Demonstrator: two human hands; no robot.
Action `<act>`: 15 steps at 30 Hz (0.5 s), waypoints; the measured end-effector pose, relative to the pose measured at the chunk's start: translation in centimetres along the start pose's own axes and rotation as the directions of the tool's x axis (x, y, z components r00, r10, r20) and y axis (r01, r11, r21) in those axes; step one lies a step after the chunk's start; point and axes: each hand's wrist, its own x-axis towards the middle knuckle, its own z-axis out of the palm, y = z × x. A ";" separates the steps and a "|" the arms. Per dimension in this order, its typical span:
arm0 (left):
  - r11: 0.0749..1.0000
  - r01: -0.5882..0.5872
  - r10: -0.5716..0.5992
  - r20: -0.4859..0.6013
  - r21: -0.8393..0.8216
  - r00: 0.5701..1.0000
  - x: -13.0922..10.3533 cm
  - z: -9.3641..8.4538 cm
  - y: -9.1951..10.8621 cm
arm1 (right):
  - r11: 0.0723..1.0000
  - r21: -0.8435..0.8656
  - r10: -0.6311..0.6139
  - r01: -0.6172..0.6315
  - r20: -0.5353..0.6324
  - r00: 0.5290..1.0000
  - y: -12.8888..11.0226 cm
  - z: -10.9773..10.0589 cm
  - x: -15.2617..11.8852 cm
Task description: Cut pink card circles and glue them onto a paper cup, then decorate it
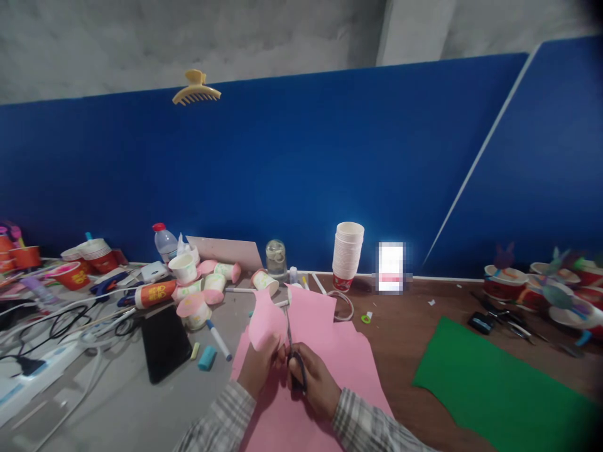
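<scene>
Pink paper: left grip pinches one raised piece; right grip clasps one pair of scissors.

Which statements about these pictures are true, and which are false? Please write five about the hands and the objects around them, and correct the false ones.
1. The right hand holds scissors. True.
2. The left hand holds the green sheet. False: the left hand holds pink paper; the green sheet lies on the right side of the picture.
3. A stack of cups stands upright near the blue partition. True.
4. The clear bottle has a blue cap. False: the cap on the clear bottle is red.
5. A yellow hair clip is at the top edge of the blue partition. True.
</scene>
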 end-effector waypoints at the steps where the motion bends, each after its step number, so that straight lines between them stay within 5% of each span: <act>1: 1.000 -0.015 0.015 0.003 -0.003 1.000 -0.1 0.2 0.2 | 1.000 -0.001 -0.004 0.004 0.006 1.000 0.0 0.0 0.0; 15: 0.999 0.033 -0.033 0.034 0.015 0.999 0.1 -0.2 -0.5 | 1.000 -0.012 -0.016 0.016 -0.054 0.998 0.1 0.2 -0.1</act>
